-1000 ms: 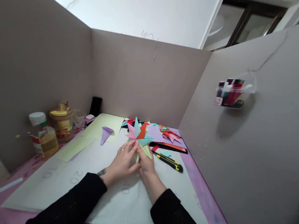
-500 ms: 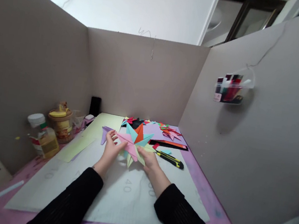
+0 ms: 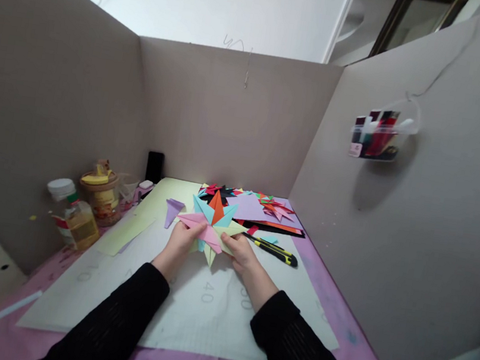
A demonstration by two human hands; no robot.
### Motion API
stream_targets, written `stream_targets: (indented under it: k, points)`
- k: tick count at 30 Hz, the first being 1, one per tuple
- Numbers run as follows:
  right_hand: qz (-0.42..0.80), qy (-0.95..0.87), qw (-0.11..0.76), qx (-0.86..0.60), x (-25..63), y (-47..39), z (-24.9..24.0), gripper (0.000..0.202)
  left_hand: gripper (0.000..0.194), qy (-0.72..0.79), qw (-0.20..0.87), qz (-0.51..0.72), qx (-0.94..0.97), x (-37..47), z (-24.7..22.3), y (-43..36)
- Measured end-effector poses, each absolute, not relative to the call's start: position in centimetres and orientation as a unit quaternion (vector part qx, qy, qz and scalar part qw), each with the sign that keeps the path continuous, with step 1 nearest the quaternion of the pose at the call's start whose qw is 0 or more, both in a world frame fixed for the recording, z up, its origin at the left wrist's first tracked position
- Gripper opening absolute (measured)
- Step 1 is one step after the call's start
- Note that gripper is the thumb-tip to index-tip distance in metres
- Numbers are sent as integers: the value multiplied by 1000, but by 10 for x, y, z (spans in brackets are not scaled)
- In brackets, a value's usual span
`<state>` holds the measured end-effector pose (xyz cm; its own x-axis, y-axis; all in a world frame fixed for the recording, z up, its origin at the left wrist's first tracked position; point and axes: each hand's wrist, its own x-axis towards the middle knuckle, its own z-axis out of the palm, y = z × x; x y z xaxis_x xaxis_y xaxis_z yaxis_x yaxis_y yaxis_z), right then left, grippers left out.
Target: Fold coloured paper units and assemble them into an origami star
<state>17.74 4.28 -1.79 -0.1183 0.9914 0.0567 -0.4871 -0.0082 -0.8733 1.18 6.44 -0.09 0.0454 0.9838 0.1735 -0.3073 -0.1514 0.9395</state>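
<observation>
Between my hands is a folded paper star with orange, light blue, pink and pale yellow points. My left hand is closed on its pink part, thumb on top and fingers underneath. On the other side, my right hand pinches a pale yellow point, thumb on top. The star is held above the white sheet. A folded purple paper piece lies just beyond my left hand. To the right of my right hand rests a yellow and black utility knife.
Folded paper pieces and coloured sheets are heaped at the back. A bottle and a brown tub stand at the left, near a black phone. Grey panels enclose the table, and a plastic holder hangs at right.
My left fingers, raised and spread before, have closed round the star's pink part. The star has turned slightly and moved a little left. The camera view has shifted slightly.
</observation>
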Motion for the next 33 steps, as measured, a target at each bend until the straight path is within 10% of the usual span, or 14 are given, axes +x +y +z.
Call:
stream_targets:
  k: [12,27,33]
  points:
    - [568,-461,596,-332,179,36,-8,44,33,338,541,576,512,14,6,56]
    - [502,-522,582,-371,194,36,5,38,78,351,524,484,607,-21,23,65]
    - [428,-606,560,-370,197,44,1,25,83,353,287,566,687,-38,45,58]
